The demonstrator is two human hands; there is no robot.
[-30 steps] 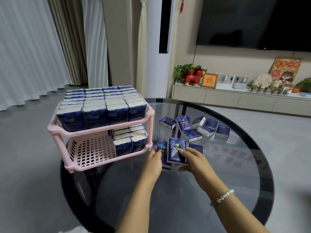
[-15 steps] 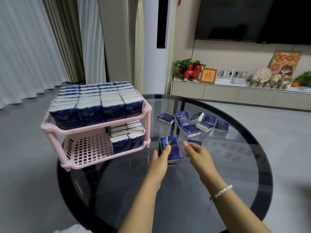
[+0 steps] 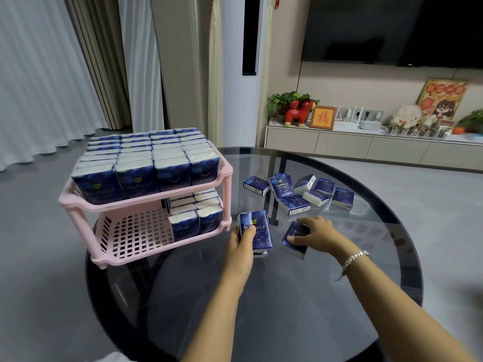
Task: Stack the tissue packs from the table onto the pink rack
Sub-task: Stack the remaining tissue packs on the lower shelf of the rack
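both hands (image 3: 241, 241) (image 3: 317, 233) grip tissue packs (image 3: 257, 229) (image 3: 294, 237)

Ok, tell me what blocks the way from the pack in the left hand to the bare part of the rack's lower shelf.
Nothing visible does. The left hand holds its pack just right of the pink rack, whose lower shelf is open at the front.

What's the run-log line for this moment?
left hand: holds tissue pack | right hand: grips second pack | pink rack: lower shelf part-filled

left hand (image 3: 241, 240): curled, gripping, thumb on top | right hand (image 3: 315, 232): palm down, fingers grasping
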